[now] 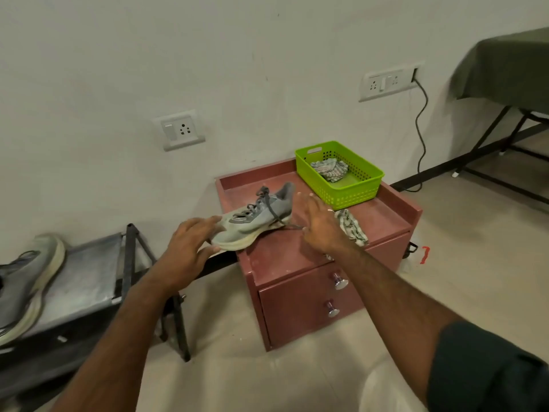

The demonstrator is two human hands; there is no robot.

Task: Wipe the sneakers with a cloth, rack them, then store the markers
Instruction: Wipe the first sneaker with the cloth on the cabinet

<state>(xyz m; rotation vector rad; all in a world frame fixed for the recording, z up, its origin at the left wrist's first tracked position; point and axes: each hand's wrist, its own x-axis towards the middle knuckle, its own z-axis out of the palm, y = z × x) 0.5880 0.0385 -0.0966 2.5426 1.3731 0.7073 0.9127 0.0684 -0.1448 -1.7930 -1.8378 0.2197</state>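
Gripping the toe of one grey sneaker point(257, 220), which is overhanging the red cabinet's point(395, 217) left edge, the left hand point(190, 248) is curling round it while the right hand point(322, 226) is hovering spread beside the heel; a second sneaker point(26, 285) is lying on the rack point(89, 272), one cloth point(353, 227) on the cabinet, another in the green basket point(356, 188)

Plain room in a home or hostel, likely a utility/entry corner: bare off-white wall point(118, 55) w/ two switch-and-socket plates point(179, 129), beige tiled floor point(475, 248), small maroon wooden drawer cabinet point(312, 292), low black metal shoe rack point(89, 278), folding table under dark green cloth point(505, 63).
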